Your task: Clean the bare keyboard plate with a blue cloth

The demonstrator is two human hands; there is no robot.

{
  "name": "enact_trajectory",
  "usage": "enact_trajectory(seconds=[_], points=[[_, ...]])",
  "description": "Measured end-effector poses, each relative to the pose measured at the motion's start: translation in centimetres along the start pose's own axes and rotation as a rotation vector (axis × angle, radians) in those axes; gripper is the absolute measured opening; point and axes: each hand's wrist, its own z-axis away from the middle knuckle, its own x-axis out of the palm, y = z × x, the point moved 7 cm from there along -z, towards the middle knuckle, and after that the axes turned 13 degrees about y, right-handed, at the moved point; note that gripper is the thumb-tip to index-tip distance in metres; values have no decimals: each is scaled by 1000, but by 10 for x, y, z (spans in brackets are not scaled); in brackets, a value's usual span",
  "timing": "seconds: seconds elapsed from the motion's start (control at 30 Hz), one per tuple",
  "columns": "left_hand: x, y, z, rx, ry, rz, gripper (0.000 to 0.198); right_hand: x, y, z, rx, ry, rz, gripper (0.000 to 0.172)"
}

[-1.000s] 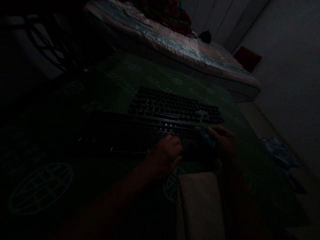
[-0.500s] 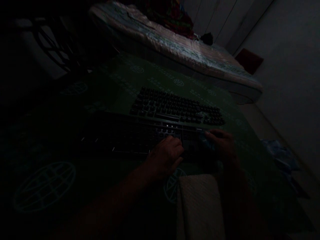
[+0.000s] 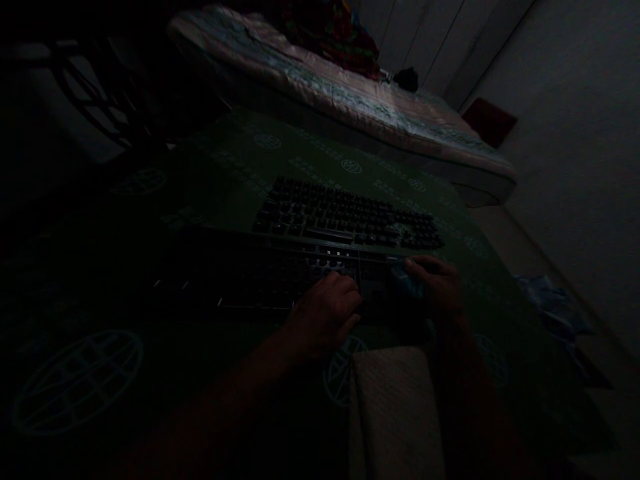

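Observation:
The scene is very dark. Two black keyboards lie on a green cloth with globe prints point(image 3: 240, 167): a near keyboard point(image 3: 250, 280) and a far keyboard point(image 3: 345, 217). My left hand point(image 3: 327, 317) rests curled on the near keyboard's front edge, pressing on it. My right hand point(image 3: 437, 287) is closed on a small bluish cloth point(image 3: 407, 280) held against the right end of the near keyboard.
A pale textured cloth point(image 3: 395, 407) lies at the near edge between my forearms. A mattress with a patterned cover point(image 3: 350, 100) runs along behind the green cloth. A dark chair point(image 3: 90, 100) stands at the left, crumpled bluish material point(image 3: 555, 307) on the floor at the right.
My hands stay almost where they were; the right hand with the cloth shifts slightly along the keyboard's right end. The view wobbles a little.

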Motion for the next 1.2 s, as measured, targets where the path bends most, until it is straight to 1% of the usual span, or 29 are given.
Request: enact_trajectory(seconds=[0.1,0.17,0.3,0.43,0.6,0.77,0.87,1.03,1.2], points=[[0,0,0,-7,-7,7,6,-18,8,-9,28,121,-3,25],[1,0,0,-13,-17,11,8,-25,10,-12,24,163,9,26],[1,-1,1,-13,-21,10,8,-22,12,-11,26,127,20,24],[1,-1,1,-7,-12,10,5,-13,9,-10,-32,79,77,22],[1,0,0,-1,-1,3,3,-10,6,-10,-88,52,121,20],[1,-1,0,-3,-8,1,4,-13,5,-8,-33,-8,115,21],[1,-1,0,2,-11,-3,5,-16,5,-7,-41,-25,134,20],[0,-1,0,-6,-14,7,7,-23,13,-9,-31,4,103,21],[1,-1,0,-8,-15,1,4,-37,19,-15,-9,128,66,24]])
